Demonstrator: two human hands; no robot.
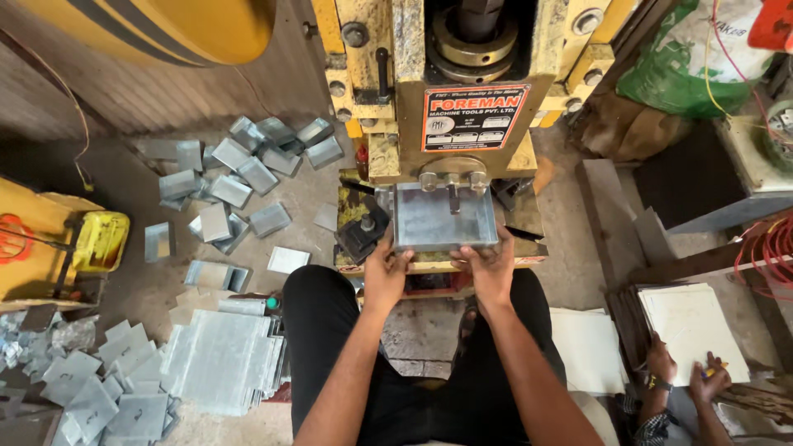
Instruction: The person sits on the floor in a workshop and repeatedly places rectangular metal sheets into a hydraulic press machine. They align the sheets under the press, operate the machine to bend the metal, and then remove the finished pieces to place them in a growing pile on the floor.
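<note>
Resting flat on press bed, grey metal sheet (444, 216) sits under yellow press (462, 91) head. Left hand (386, 274) pinches sheet's near left corner, fingers closed on edge; right hand (489, 266) pinches near right corner same way. Sheet lies just beyond both hands, between them. Bent grey pieces (248, 177) scattered on floor at left; flat blanks (223, 359) stacked nearer. Another person's hands (686, 376) on white sheets (692, 326), lower right.

Concrete floor (132, 190), dusty. Bent metal boxes (248, 165) scattered across it at upper left; flat metal sheets (219, 359) stacked at lower left.
</note>
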